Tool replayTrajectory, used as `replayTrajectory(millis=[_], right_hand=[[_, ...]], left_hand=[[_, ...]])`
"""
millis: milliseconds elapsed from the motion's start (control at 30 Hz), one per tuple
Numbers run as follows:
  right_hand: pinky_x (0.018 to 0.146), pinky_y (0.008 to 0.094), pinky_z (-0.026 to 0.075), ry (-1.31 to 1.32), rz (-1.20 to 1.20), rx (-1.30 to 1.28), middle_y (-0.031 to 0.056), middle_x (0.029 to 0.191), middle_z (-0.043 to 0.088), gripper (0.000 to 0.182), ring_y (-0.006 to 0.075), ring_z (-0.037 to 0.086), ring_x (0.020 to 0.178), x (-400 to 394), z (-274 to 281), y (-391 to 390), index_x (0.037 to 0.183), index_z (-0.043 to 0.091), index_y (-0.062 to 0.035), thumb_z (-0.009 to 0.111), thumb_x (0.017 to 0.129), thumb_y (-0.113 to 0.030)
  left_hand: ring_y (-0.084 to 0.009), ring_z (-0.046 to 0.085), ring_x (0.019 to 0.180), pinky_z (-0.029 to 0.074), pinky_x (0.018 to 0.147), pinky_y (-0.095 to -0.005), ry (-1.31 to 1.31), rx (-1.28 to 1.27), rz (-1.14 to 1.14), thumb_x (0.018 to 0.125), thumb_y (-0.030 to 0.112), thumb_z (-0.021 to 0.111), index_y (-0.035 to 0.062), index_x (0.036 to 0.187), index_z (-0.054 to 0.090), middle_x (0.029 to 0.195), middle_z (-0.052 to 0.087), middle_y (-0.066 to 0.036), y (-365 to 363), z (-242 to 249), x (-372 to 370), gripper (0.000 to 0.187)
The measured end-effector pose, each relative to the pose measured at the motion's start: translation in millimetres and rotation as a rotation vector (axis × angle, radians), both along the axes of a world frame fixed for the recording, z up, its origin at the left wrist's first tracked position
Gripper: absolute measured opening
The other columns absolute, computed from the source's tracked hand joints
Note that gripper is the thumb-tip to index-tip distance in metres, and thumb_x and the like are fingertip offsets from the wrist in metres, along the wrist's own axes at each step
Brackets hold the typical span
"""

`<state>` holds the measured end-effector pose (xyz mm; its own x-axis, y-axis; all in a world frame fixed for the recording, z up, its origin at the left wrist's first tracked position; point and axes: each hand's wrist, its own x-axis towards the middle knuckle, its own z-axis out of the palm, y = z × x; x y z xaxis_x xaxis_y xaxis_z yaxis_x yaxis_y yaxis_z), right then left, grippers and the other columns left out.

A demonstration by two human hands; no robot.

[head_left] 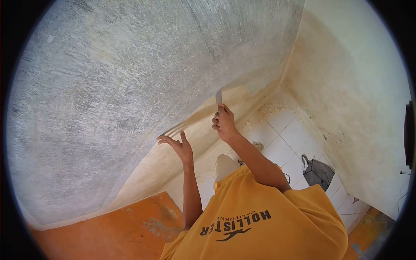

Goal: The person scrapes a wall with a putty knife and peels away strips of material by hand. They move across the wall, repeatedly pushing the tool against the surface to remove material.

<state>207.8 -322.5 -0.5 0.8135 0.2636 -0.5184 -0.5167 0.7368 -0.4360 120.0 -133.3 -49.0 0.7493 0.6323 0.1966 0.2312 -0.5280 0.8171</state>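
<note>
A grey, scraped-looking wall [130, 78] fills the left and upper view, with a smooth cream area [203, 130] along its lower part. My right hand [224, 123] is wrapped round the handle of a scraper [219, 96], whose flat grey blade points up against the wall where grey meets cream. To its lower left, my left hand [178, 146] has its fingers spread, the fingertips at the edge of the grey surface. It holds nothing.
White floor tiles [281, 138] show at right, with crumbs along the wall's foot. A dark grey bag [318, 173] lies on them near the right wall [346, 108]. An orange surface [117, 225] is at the lower left.
</note>
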Motion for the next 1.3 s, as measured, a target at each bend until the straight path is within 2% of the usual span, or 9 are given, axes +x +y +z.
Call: replayTrajectory(millis=[100,267,400,600,700,1000,1033,1233,1300], right_hand=[[0.041,0.0234,0.021,-0.016,0.056,0.064,-0.0032,0.069,0.037,0.016,0.0058,0.029,0.051,-11,16,1,0.113,0.051,-0.0152,0.049,0.107,-0.030],[0.041,0.0237,0.020,0.011,-0.007,0.039,-0.0035,0.069,0.036,0.015,0.0059,0.028,0.050,5,-13,-1,0.109,0.050,-0.0151,0.048,0.107,-0.030],[0.039,0.0218,0.020,-0.001,0.043,0.061,-0.0043,0.068,0.036,0.016,0.0058,0.027,0.049,-5,20,-2,0.098,0.046,-0.0176,0.047,0.108,-0.030],[0.039,0.0221,0.021,0.057,-0.012,0.055,-0.0039,0.069,0.037,0.016,0.0061,0.027,0.049,8,-7,-7,0.099,0.047,-0.0176,0.048,0.108,-0.031],[0.041,0.0228,0.022,0.004,0.059,0.070,-0.0042,0.068,0.035,0.015,0.0062,0.028,0.049,-4,18,-8,0.105,0.049,-0.0158,0.046,0.108,-0.030],[0.040,0.0231,0.021,0.140,-0.047,-0.011,-0.0039,0.069,0.036,0.015,0.0058,0.029,0.049,15,-2,-5,0.102,0.048,-0.0150,0.046,0.107,-0.029],[0.040,0.0228,0.021,0.003,-0.011,0.059,-0.0037,0.069,0.036,0.015,0.0055,0.030,0.050,18,-15,-11,0.103,0.048,-0.0142,0.046,0.107,-0.028],[0.040,0.0230,0.022,-0.010,0.057,0.007,-0.0034,0.069,0.036,0.020,0.0055,0.029,0.050,-3,14,-6,0.099,0.047,-0.0132,0.047,0.107,-0.031],[0.040,0.0230,0.022,-0.001,0.002,-0.006,-0.0032,0.069,0.036,0.020,0.0056,0.029,0.050,13,-9,-9,0.102,0.048,-0.0132,0.048,0.107,-0.032]], left_hand=[[-0.0430,-0.026,0.149,0.033,0.113,-0.0540,-0.012,0.041,0.000,0.102,0.020,0.062,0.0061,0.156,-0.022,0.158,-0.033,-0.029,-1,-2,2,0.101],[-0.0424,-0.028,0.148,0.017,0.120,-0.0540,-0.046,0.030,-0.001,0.101,0.018,0.061,0.0046,0.156,-0.022,0.158,-0.032,-0.029,-5,3,3,0.101],[-0.0427,-0.030,0.147,0.010,0.122,-0.0529,-0.064,-0.045,0.008,0.102,0.017,0.061,0.0039,0.155,-0.023,0.157,-0.032,-0.031,-8,4,5,0.100],[-0.0427,-0.032,0.146,0.026,0.117,-0.0531,-0.043,0.018,-0.004,0.102,0.019,0.061,0.0062,0.156,-0.024,0.157,-0.033,-0.031,-2,-3,3,0.101],[-0.0427,-0.033,0.146,0.024,0.118,-0.0524,0.013,0.045,0.020,0.102,0.020,0.061,0.0059,0.155,-0.025,0.156,-0.033,-0.032,1,-8,5,0.102],[-0.0420,-0.032,0.146,0.027,0.116,-0.0520,-0.044,-0.023,-0.008,0.102,0.021,0.062,0.0076,0.155,-0.026,0.157,-0.034,-0.031,-6,3,4,0.104],[-0.0423,-0.032,0.146,0.026,0.117,-0.0517,-0.038,-0.026,0.000,0.102,0.021,0.062,0.0072,0.155,-0.026,0.157,-0.033,-0.030,-4,3,3,0.104],[-0.0433,-0.031,0.147,0.026,0.116,-0.0532,-0.048,0.057,0.014,0.101,0.019,0.062,0.0058,0.155,-0.026,0.159,-0.031,-0.029,1,-11,8,0.104],[-0.0433,-0.032,0.147,0.027,0.115,-0.0536,-0.017,0.052,0.022,0.101,0.019,0.062,0.0051,0.155,-0.026,0.159,-0.031,-0.029,4,-13,6,0.104]])
